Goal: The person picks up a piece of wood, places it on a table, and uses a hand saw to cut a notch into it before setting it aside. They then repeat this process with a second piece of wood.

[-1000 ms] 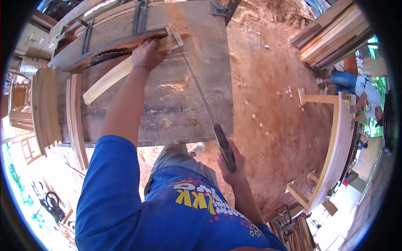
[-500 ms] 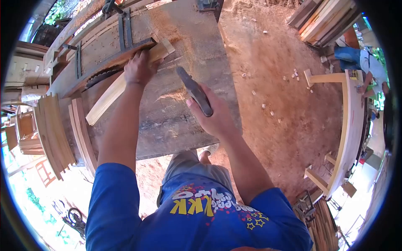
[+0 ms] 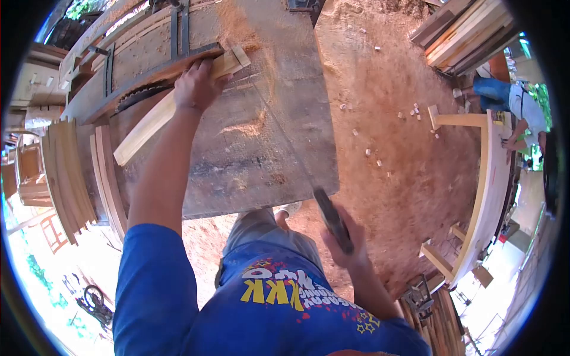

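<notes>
My left hand [image 3: 199,88] is closed on a pale wooden strip [image 3: 145,132], holding it down on the workbench [image 3: 237,178] close to its far end. In my right hand [image 3: 349,240], near my body beyond the bench's front edge, is the dark handle of a hand saw [image 3: 284,137]. Its thin blade appears almost edge-on and runs up across the bench to the strip's far end, where a narrow line crosses the wood. A dark-edged board [image 3: 157,84] lies alongside the strip, touching or nearly touching my left fingers.
Sawdust [image 3: 236,24] covers the far part of the bench. More boards [image 3: 70,178] stand at the left. Small wood offcuts [image 3: 368,152] dot the dirt floor. To the right are a long wooden frame [image 3: 484,178], a person [image 3: 522,110] and stacked planks [image 3: 469,35].
My right hand has drawn the saw handle back toward my body and to the right, so more blade shows. My left hand still holds the strip in place.
</notes>
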Action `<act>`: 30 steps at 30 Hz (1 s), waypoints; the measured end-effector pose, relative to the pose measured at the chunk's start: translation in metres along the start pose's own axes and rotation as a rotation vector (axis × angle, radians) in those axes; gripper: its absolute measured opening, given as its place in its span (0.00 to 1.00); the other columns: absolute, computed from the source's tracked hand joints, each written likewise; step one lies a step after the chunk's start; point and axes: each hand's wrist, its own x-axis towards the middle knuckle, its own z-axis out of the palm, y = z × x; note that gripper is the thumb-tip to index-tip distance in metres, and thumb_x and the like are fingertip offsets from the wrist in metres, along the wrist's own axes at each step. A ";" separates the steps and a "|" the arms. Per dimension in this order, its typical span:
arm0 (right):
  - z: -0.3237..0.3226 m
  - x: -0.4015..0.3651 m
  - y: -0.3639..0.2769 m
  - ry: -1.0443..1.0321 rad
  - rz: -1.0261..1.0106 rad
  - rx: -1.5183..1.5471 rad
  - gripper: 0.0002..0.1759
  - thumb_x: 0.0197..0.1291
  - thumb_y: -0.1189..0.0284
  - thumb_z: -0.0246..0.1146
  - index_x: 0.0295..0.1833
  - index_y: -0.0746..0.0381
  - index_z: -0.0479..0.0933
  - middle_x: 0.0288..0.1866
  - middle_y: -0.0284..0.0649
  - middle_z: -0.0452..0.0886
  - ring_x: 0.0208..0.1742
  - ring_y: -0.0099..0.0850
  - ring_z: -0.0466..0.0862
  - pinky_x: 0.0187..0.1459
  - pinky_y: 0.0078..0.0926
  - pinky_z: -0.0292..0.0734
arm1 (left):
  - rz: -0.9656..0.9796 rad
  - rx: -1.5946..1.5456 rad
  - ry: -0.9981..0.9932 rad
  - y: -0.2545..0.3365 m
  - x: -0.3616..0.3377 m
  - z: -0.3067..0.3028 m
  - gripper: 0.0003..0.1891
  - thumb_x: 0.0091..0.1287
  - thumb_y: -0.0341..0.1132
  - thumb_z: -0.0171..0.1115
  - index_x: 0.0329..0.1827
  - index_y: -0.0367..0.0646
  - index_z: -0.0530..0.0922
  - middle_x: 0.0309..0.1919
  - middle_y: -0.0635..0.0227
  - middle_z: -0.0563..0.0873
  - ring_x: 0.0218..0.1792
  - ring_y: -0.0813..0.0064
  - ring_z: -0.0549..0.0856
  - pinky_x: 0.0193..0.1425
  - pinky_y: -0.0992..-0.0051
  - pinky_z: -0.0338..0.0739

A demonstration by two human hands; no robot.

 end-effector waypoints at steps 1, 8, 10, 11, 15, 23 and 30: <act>0.009 0.032 0.004 0.006 -0.047 0.004 0.34 0.73 0.69 0.73 0.81 0.60 0.73 0.47 0.48 0.92 0.45 0.35 0.94 0.48 0.33 0.86 | 0.006 0.001 -0.008 0.002 -0.001 -0.004 0.34 0.65 0.67 0.77 0.61 0.50 0.85 0.55 0.55 0.92 0.51 0.45 0.93 0.54 0.46 0.89; 0.055 0.170 -0.045 -0.068 0.024 0.114 0.28 0.75 0.61 0.72 0.74 0.59 0.76 0.43 0.48 0.89 0.43 0.39 0.92 0.44 0.36 0.83 | -0.006 0.069 -0.028 0.009 -0.002 -0.009 0.32 0.65 0.68 0.76 0.57 0.50 0.85 0.50 0.55 0.92 0.49 0.43 0.93 0.51 0.45 0.89; 0.041 0.123 -0.013 -0.006 -0.110 0.003 0.30 0.74 0.63 0.74 0.77 0.61 0.76 0.43 0.47 0.90 0.41 0.34 0.92 0.44 0.34 0.84 | 0.026 0.003 0.031 0.007 0.003 -0.004 0.32 0.66 0.68 0.75 0.57 0.50 0.84 0.50 0.54 0.92 0.48 0.43 0.93 0.51 0.45 0.89; 0.035 0.091 0.003 0.029 -0.089 0.061 0.32 0.74 0.65 0.74 0.78 0.62 0.75 0.43 0.46 0.90 0.40 0.31 0.91 0.44 0.32 0.84 | 0.033 -0.026 0.049 0.003 -0.001 -0.003 0.33 0.66 0.68 0.75 0.57 0.49 0.84 0.50 0.54 0.92 0.48 0.43 0.93 0.51 0.45 0.89; 0.011 0.022 0.023 0.117 0.001 0.088 0.37 0.72 0.69 0.76 0.82 0.65 0.73 0.42 0.42 0.91 0.41 0.24 0.89 0.45 0.28 0.84 | 0.022 0.059 0.004 0.006 0.000 -0.001 0.33 0.67 0.67 0.73 0.59 0.47 0.83 0.51 0.52 0.92 0.49 0.42 0.93 0.51 0.45 0.89; 0.032 0.095 -0.006 0.080 0.019 0.109 0.36 0.73 0.66 0.75 0.81 0.66 0.73 0.48 0.50 0.93 0.45 0.36 0.94 0.50 0.33 0.86 | 0.050 0.163 -0.055 0.009 0.000 -0.001 0.36 0.70 0.65 0.72 0.64 0.41 0.78 0.56 0.46 0.89 0.55 0.40 0.90 0.56 0.44 0.87; 0.033 0.112 0.000 -0.032 -0.021 0.201 0.38 0.72 0.61 0.76 0.82 0.61 0.72 0.54 0.56 0.92 0.57 0.50 0.94 0.57 0.40 0.86 | 0.033 0.179 -0.098 0.011 0.002 -0.003 0.34 0.71 0.64 0.70 0.60 0.41 0.78 0.56 0.48 0.88 0.56 0.41 0.89 0.59 0.44 0.84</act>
